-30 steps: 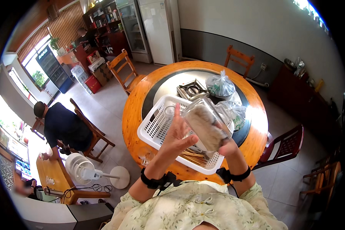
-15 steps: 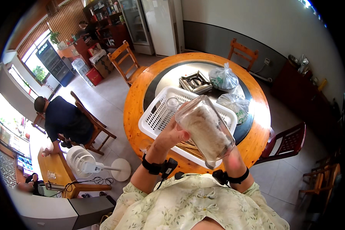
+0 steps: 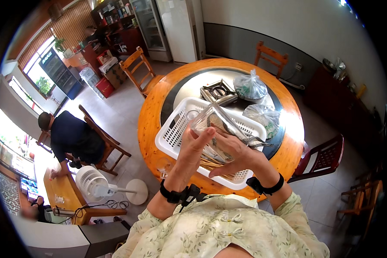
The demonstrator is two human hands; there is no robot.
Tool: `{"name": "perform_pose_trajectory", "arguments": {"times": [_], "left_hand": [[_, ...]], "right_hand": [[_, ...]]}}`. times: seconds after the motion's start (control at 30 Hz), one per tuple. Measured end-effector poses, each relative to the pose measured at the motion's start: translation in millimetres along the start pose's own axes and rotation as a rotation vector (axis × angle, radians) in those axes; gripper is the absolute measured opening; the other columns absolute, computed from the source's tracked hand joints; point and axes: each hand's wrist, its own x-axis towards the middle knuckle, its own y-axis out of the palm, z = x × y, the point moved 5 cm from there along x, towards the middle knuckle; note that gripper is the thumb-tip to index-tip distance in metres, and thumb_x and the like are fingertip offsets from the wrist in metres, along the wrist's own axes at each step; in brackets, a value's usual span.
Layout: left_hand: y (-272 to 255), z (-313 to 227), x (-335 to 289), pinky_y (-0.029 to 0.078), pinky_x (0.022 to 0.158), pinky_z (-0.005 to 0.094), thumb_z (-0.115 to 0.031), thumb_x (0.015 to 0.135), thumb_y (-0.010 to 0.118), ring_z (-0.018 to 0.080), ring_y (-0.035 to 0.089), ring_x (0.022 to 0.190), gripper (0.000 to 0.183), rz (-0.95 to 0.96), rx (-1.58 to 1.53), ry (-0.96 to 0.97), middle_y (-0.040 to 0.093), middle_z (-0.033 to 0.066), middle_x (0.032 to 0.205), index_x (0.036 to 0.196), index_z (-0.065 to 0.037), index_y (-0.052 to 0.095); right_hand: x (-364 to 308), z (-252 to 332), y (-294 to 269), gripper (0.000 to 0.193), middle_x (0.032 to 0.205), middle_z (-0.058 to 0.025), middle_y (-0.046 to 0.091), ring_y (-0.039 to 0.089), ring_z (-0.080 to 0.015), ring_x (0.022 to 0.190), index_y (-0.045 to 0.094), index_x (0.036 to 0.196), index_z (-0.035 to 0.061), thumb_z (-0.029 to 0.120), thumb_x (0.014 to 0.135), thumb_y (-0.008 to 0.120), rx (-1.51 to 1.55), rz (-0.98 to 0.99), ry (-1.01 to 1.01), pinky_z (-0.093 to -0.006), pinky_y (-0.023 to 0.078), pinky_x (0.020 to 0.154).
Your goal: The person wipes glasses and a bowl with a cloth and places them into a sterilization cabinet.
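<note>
Here at the round wooden worktop (image 3: 152,118), the left hand (image 3: 194,146) has a clear glass jar (image 3: 214,115) gripped, the thumb pressing along its near side. The jar lies tilted above the white perforated basket (image 3: 233,185), its base toward the upper left. In comes the right hand (image 3: 236,150) at the lower right of the jar, fingers up against the glass, thumb spread well away from them; whether those fingers close on anything, I cannot tell. Just beyond the right hand, a braided dark-and-light cord (image 3: 259,141) trails out over the basket's right side.

Down in the basket, a bundle of wooden chopsticks (image 3: 210,164) lies below the hands, and a small drinking glass (image 3: 191,115) sits just left of the jar. Another glass (image 3: 163,167) stands on the wood, left of the basket and near the left forearm.

Behind the basket, on the pale turntable (image 3: 187,91), there's a portable gas stove (image 3: 219,92), and to its right two knotted plastic bags, the farther one (image 3: 249,86) and the nearer one (image 3: 264,118). Off to the left, a white standing fan (image 3: 90,184) is near a seated person in dark clothes (image 3: 76,136).
</note>
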Motion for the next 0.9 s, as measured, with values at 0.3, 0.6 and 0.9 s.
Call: {"name": "perform_pose_trajectory", "arguments": {"times": [0.3,0.6,0.9], "left_hand": [[-2,-17,-3,0.042,0.091,0.0274,-0.047,0.082,0.069,0.0147,0.053,0.108,0.077,0.273,-0.179,0.148,0.053,0.0083,0.120,0.134,-0.001,0.036],[13,43,4,0.048,0.092,0.0330,-0.032,0.085,0.069,0.0198,0.055,0.109,0.065,0.272,-0.440,-0.054,0.052,0.0095,0.124,0.134,-0.005,0.036],[13,26,-1,0.052,0.080,0.0257,-0.032,0.088,0.065,0.0129,0.062,0.095,0.048,-0.036,-0.256,-0.077,0.061,0.0073,0.106,0.119,0.001,0.049]], "right_hand": [[-31,-17,6,0.111,0.140,-0.0172,0.041,0.047,-0.0265,0.125,0.034,0.138,-0.0028,0.075,0.064,0.062,1.505,-0.599,0.054,-0.0399,0.041,0.103],[-40,-19,16,0.119,0.144,-0.0144,0.036,0.035,-0.0235,0.133,0.031,0.142,0.0023,0.071,0.055,0.074,1.055,-0.623,0.052,-0.0424,0.032,0.109],[-20,-38,29,0.095,0.145,-0.0216,0.033,0.035,-0.0318,0.134,0.025,0.144,0.0005,0.046,0.075,0.073,-0.340,0.135,0.221,-0.0370,0.030,0.109]]}}
